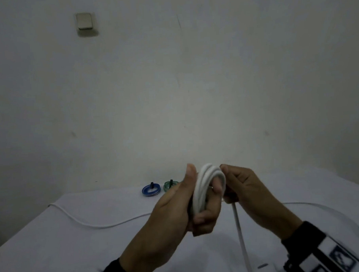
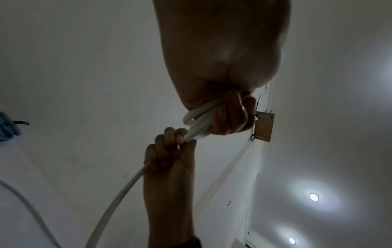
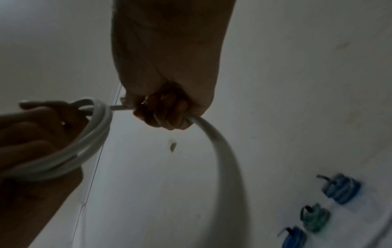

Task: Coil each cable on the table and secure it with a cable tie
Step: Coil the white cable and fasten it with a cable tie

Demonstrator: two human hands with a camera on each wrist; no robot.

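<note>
While the left hand [image 1: 178,205] holds a bundle of white cable [image 1: 207,188] upright above the surface [image 1: 55,244], its fingers [image 1: 207,217] curl through the loops and the thumb stands straight along the near side of the coil. Just to its right, the right hand [image 1: 244,188] is closed in a fist around the same cable, fingers [image 3: 167,114] wrapped tight on the strand where it leaves the coil; the two hands sit almost touching. From the right fist the loose length drops down toward the person and runs off the lower edge of the head view. More white cable lies slack on the surface, one stretch curving away to the left edge, another arcing off to the right. Near the far edge of the surface, by the wall [image 1: 172,84], a blue coiled cable [image 1: 151,190] lies flat with a dark tie [image 1: 152,184] standing up from it, and a green coiled cable [image 1: 170,185] sits just beside it, partly hidden behind the left thumb, also with a dark tie. In the right wrist view a second blue coil [image 3: 295,238] shows beside these, though blur keeps me from saying more about it. A pale switch plate [image 1: 84,21] is mounted high on the wall. Dark sleeves cover both wrists.
</note>
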